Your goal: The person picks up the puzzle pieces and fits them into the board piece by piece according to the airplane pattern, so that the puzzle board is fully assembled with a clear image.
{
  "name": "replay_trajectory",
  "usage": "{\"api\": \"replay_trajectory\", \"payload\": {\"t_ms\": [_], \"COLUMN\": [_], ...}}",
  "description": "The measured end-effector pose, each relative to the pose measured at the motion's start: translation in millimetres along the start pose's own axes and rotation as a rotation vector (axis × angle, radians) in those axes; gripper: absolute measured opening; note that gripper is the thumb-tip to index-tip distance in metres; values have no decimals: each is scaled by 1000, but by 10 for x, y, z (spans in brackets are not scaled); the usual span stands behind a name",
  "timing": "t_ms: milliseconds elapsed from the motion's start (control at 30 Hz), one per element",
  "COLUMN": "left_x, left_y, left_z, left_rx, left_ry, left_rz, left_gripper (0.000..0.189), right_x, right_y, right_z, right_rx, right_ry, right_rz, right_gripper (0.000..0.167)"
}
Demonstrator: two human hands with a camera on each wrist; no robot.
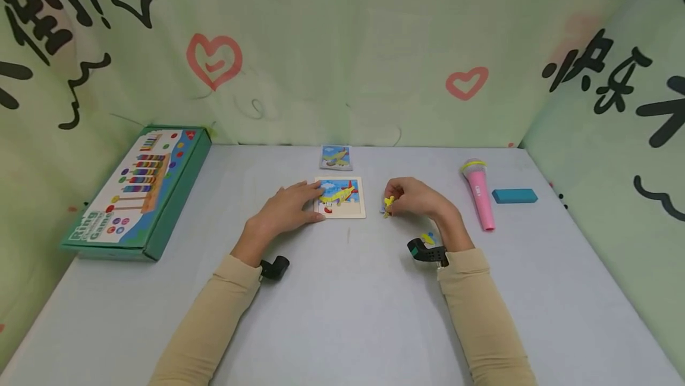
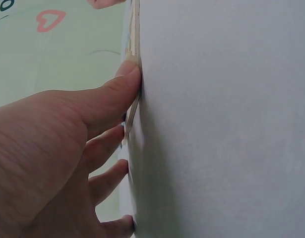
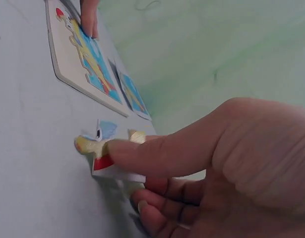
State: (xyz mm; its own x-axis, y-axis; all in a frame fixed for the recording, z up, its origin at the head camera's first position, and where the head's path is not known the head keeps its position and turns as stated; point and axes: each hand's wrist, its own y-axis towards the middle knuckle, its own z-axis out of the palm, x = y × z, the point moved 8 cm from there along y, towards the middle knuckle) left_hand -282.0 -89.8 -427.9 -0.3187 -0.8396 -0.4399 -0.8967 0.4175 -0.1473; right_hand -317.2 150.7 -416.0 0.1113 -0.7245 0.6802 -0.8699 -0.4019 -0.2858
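A small framed jigsaw puzzle with a yellow airplane picture lies flat on the table. Its picture is partly filled, with bare wood along the lower part. My left hand rests at its left side, fingers spread; the thumb presses the frame's edge. To the right of the puzzle, my right hand pinches a puzzle piece of yellow, red and blue between thumb and fingers, just above the table. Thumb and fingers hide part of this piece. Another yellow and blue piece lies by the right wrist.
A small airplane picture lies behind the puzzle. On the right are a pink toy microphone and a teal block. A large green toy box occupies the left. Printed cloth hangs around the table's back and sides.
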Motion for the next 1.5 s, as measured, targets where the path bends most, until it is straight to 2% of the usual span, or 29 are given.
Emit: {"api": "replay_trajectory", "payload": {"t_ms": [133, 233, 500, 767, 1200, 1500], "left_x": [-7, -5, -4, -8, 0, 18], "left_y": [12, 13, 17, 29, 29, 35], "left_z": [-3, -1, -6, -22, -23, 3], "left_rx": [-1, 3, 9, 14, -2, -1], "left_ry": [3, 4, 12, 15, 5, 12], "left_rz": [-3, -8, -6, 3, 11, 11], "left_gripper": [70, 70, 69, 70, 69, 69], "right_x": [98, 202, 435, 549, 591, 614], "right_y": [60, 94, 174, 244, 280, 251], "right_z": [46, 114, 362, 452, 495, 501], "right_rx": [-8, -16, -4, -97, -135, -140], "right_ry": [128, 186, 216, 254, 143, 80], "right_rz": [-57, -82, -125, -169, -190, -206], "right_gripper": [6, 5, 22, 23, 19, 32]}}
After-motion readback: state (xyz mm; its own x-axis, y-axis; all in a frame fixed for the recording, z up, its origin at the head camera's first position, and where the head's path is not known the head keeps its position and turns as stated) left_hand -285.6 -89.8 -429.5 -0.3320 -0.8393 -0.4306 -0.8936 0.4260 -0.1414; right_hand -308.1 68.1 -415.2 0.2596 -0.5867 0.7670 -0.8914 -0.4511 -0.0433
